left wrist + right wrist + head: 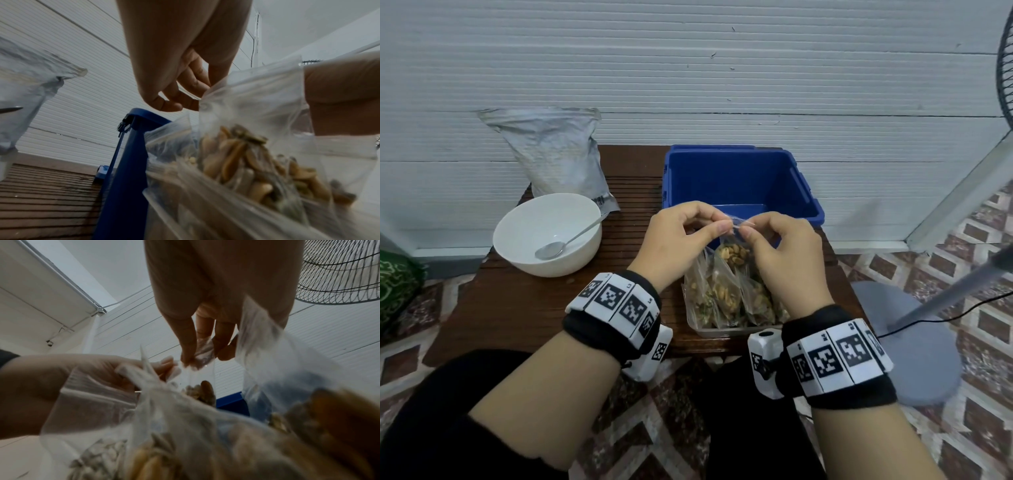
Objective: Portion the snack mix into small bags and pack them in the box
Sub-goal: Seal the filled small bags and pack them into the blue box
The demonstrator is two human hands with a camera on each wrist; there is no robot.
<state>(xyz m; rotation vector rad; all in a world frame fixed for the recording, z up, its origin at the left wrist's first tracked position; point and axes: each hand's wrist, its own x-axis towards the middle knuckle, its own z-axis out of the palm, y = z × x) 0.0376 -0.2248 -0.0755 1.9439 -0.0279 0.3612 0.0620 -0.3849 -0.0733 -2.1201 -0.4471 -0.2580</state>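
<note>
— How is the light here?
— Soft, dim, a bit bluish; only faint shadows lie on the table (pixel 524 308).
— And sharpness?
— The head view is clear but bends at the edges. Both wrist views are blurred up close, the filled bags (pixel 226 443) smeared.

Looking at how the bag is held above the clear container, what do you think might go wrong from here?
1. Both hands, left hand and right hand, pinch only the top edge of the small bag; if that edge is not fully sealed, snack mix may spill.
2. The filled bags stand crowded in the clear container near the table's front edge; pushing another in could tip them.
</note>
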